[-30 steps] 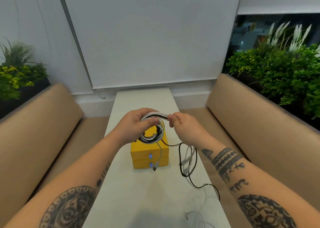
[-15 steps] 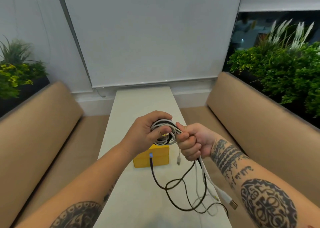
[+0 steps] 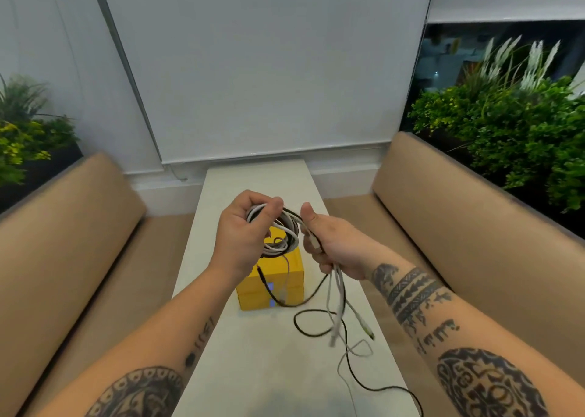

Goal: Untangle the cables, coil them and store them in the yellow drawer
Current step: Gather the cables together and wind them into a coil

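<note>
— Looking down, we see the white table (image 3: 253, 369) with the closed yellow drawer unit (image 3: 296, 274) on it.
— Above it our left hand (image 3: 242, 236) grips the cable coil (image 3: 289, 226); our right hand (image 3: 335, 245) clasps the loose cable ends (image 3: 337, 290) trailing onto the table.

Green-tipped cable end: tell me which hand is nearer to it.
Right. The right hand grips strands above and left of the green-tipped cable end; the left hand holds the coil farther left, over the yellow drawer box.
</note>
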`<action>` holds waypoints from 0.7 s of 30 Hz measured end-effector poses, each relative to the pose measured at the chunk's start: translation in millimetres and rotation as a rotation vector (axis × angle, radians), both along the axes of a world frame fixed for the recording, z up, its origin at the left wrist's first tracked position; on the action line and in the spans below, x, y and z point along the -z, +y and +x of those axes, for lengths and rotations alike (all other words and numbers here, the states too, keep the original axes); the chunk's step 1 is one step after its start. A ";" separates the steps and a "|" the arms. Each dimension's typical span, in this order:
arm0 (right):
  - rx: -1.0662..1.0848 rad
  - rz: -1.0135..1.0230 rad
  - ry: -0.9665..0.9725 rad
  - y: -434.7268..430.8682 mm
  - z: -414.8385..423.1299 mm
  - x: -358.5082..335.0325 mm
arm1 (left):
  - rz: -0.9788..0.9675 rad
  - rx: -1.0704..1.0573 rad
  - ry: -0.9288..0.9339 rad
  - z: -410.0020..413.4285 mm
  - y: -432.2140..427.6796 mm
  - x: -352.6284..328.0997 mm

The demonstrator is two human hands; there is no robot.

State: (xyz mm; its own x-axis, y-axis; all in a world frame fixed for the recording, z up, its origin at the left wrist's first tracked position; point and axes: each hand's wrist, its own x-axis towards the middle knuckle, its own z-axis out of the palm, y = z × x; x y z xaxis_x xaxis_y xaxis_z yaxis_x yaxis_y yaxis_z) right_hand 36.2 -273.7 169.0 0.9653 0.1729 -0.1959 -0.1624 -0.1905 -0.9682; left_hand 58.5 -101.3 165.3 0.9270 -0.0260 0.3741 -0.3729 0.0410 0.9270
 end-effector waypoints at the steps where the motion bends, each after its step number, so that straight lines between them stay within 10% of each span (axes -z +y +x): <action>1: 0.065 -0.051 -0.145 4.3 0.0 4.7 | -0.018 -0.008 0.006 0.4 0.6 -2.9; 6: 0.230 -0.068 -0.548 17.4 -3.2 23.0 | -0.066 -0.053 0.010 3.5 3.1 -10.8; 21: -0.202 -0.299 -0.464 10.1 0.7 5.7 | 0.081 0.018 0.074 0.6 1.8 -10.6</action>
